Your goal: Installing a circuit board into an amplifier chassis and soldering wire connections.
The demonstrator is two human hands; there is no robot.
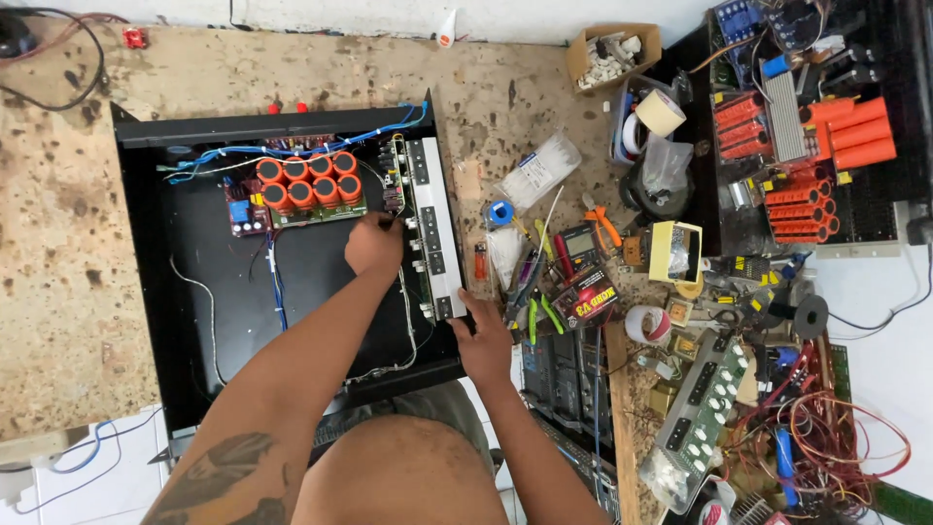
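Inside the black metal chassis (194, 253), a circuit board with orange capacitors (303, 185) sits toward the far wall, blue wires trailing from it. Just right of it the left hand (374, 245) curls against the inner face of the front panel (432, 228), fingertips hidden behind the knuckles, so what they pinch cannot be made out. At the panel's near end the right hand (484, 342) wraps the corner, fingers closed round it. Further right, pliers (603, 224), a multimeter (580, 243) and tape rolls (661, 112) clutter the bench.
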